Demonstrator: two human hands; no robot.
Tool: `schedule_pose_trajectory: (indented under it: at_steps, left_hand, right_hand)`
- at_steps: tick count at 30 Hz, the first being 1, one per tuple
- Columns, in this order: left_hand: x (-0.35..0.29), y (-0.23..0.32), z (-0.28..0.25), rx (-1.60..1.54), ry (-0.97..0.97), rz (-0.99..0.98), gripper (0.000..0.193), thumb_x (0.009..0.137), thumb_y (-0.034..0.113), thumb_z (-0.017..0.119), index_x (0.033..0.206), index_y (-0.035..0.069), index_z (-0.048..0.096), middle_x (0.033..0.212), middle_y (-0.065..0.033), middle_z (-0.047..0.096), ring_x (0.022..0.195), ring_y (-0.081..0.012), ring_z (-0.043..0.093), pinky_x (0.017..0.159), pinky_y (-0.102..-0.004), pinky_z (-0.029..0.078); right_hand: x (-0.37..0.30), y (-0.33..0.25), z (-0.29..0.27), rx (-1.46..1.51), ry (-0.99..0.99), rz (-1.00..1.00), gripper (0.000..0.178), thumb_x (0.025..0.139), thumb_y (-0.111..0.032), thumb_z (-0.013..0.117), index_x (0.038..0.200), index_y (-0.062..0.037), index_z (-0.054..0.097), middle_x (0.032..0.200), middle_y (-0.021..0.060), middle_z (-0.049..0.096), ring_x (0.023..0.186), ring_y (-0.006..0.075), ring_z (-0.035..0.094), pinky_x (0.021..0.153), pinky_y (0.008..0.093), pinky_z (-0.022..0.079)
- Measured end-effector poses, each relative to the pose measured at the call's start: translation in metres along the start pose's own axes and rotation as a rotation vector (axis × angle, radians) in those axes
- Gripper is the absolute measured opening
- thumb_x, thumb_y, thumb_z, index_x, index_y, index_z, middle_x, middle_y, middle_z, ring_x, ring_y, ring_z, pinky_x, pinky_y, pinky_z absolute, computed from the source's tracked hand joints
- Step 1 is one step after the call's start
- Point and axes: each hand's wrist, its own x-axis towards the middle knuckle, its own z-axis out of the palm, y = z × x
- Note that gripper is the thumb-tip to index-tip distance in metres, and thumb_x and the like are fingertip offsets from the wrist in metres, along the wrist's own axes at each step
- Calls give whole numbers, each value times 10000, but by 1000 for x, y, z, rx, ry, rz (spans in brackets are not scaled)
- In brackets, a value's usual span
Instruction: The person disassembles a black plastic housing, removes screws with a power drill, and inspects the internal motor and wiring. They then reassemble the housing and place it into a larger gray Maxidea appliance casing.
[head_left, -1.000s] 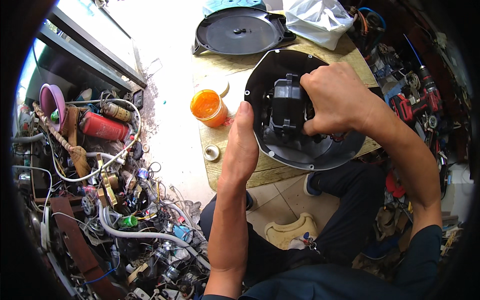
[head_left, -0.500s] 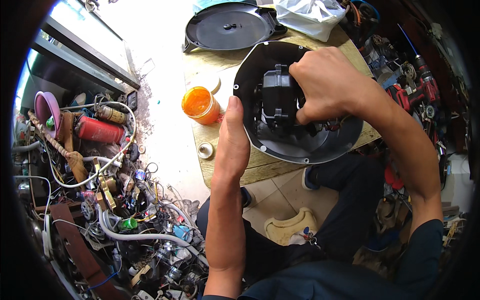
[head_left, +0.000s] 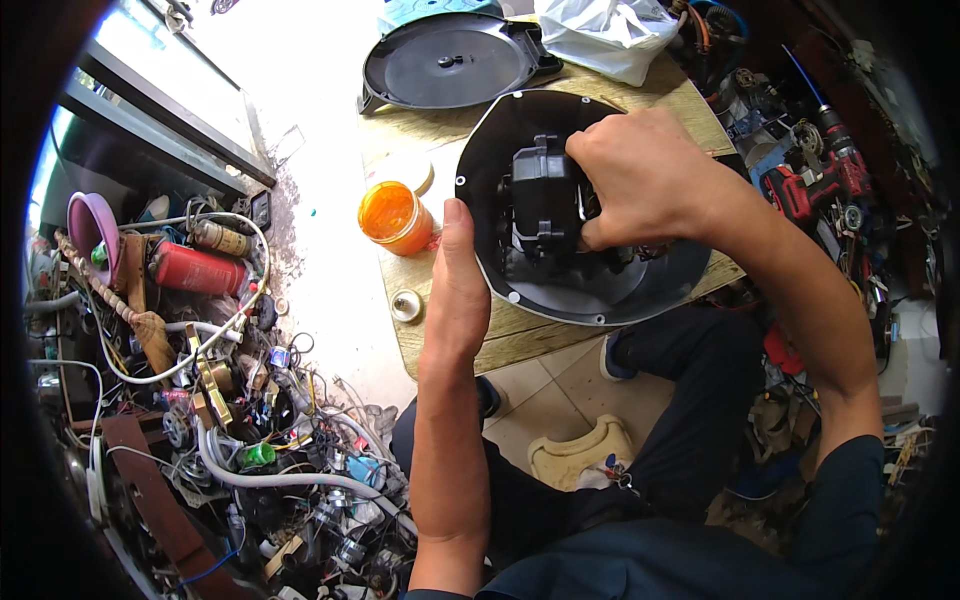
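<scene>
A round black housing point(head_left: 486, 152) with a pale rim and small white screw points lies on the wooden table in front of me. My left hand point(head_left: 459, 285) is at its left side, thumb raised along the outer wall, its other fingers hidden from sight. Reaching in from the right, my right hand point(head_left: 645, 180) curls over the side of a black boxy motor unit point(head_left: 539, 195) inside the housing. Thumb and index finger press on that unit; the remaining fingers are tucked out of view. Some wires show below the right hand.
Left of the housing stands an open jar of orange grease point(head_left: 395, 218), with a small round cap point(head_left: 406, 306) nearer me. A black round cover point(head_left: 447, 66) and white plastic bag point(head_left: 610, 35) lie behind. A red drill point(head_left: 805, 190) is right; piled parts and cables point(head_left: 300, 480) fill the left floor.
The whole view has shifted a little, so the table and things on it appear slightly further left. Both hands keep about the same hold on the housing and the motor unit.
</scene>
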Motion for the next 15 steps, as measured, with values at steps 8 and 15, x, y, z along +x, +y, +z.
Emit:
schedule_pose_trajectory:
  at_steps: [8, 15]
  left_hand:
    - [-1, -3, -3, -14, -14, -24, 830, 1108, 677, 318, 1606, 22, 426, 1565, -120, 532, 1442, -221, 497, 1236, -370, 337]
    - [-1, -3, 2, -21, 10, -9, 836, 1120, 657, 280, 1577, -22, 452, 1536, -135, 560, 1414, -225, 530, 1214, -363, 368]
  right_hand:
    - [-3, -8, 6, 11, -12, 52, 319, 605, -277, 768, 756, 4, 776, 774, 221, 744, 787, 384, 765, 762, 447, 615]
    - [-13, -3, 14, 75, -40, 98, 343, 609, -273, 795, 799, 13, 789, 826, 228, 762, 813, 384, 772, 785, 443, 621]
